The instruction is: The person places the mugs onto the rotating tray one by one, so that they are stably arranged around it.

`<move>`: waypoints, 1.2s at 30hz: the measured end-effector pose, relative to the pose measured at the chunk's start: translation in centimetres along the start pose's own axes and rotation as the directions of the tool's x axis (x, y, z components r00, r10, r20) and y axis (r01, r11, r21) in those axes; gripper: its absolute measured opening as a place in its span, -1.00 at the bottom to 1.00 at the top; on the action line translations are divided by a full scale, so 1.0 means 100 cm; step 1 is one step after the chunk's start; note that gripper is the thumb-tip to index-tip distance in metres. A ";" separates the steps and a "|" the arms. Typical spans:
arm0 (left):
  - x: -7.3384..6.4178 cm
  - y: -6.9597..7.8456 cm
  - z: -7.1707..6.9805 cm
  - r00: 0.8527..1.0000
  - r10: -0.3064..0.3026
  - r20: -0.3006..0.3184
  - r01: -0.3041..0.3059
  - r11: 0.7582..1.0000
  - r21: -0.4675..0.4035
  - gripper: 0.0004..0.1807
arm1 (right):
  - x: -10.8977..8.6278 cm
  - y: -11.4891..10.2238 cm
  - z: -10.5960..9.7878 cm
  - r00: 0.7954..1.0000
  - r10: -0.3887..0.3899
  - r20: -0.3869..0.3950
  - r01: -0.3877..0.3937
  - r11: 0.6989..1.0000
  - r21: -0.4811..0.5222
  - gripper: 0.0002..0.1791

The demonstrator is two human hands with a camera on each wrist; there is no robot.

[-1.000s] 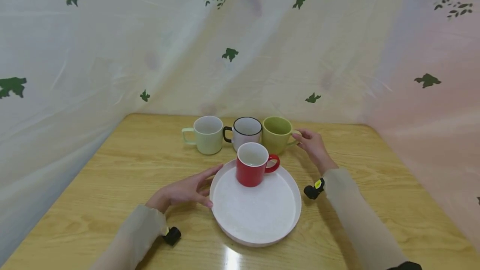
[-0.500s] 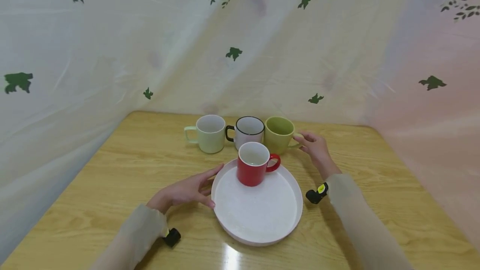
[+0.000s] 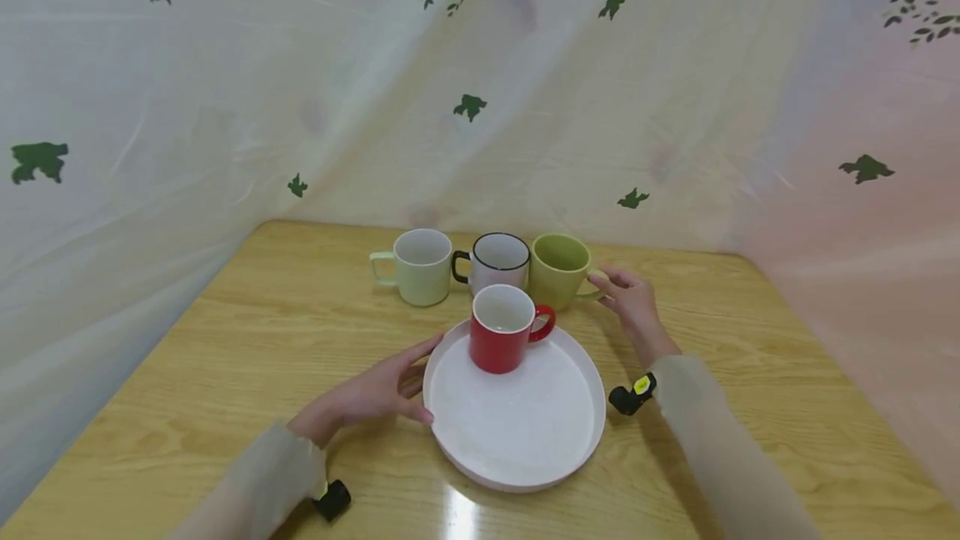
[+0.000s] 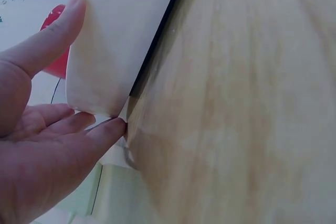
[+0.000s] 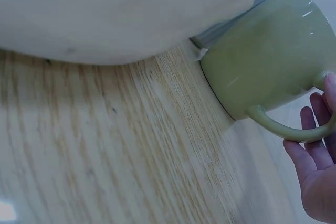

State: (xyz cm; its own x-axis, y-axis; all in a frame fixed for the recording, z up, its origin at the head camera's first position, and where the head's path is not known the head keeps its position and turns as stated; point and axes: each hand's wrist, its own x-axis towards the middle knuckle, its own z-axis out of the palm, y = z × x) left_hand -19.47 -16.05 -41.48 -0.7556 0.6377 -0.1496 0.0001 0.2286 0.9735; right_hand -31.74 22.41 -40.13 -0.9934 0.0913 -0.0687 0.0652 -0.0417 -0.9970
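Observation:
A round white tray (image 3: 517, 432) lies on the table, and a red mug (image 3: 498, 344) stands upright near its far edge. My left hand (image 3: 378, 390) touches the tray's left rim with thumb and fingers spread apart. In the left wrist view, its thumb (image 4: 60, 32) lies by the tray wall and the fingertips touch the lower edge. My right hand (image 3: 632, 307) pinches the handle of an olive-green mug (image 3: 555, 277), which stands upright behind the tray. The right wrist view shows its fingers (image 5: 315, 145) around the handle (image 5: 286, 130).
Left of the green mug stand a white mug (image 3: 498, 261) with a black rim and handle, and a pale green mug (image 3: 422, 269). These mugs form a row near the back of the wooden table (image 3: 262, 340). A leaf-patterned curtain (image 3: 360, 107) hangs behind it.
The view has shifted slightly. Lately the red mug has shifted a little left on the tray, and my left wrist has drawn slightly back. My right hand stays at the green mug's handle.

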 end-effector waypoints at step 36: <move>-0.021 0.016 0.039 0.955 0.079 -0.286 0.021 0.944 0.329 0.18 | -0.008 0.000 0.008 0.998 -0.001 -0.058 0.004 0.999 0.040 -0.91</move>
State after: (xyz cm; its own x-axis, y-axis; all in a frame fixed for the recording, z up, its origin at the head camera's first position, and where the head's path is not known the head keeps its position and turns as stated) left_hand -15.35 -14.13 -40.30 -0.9087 0.4170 -0.0171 0.1999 0.4707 0.8593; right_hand -31.01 21.56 -40.05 -0.9864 0.1488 -0.0695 0.0579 -0.0808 -0.9950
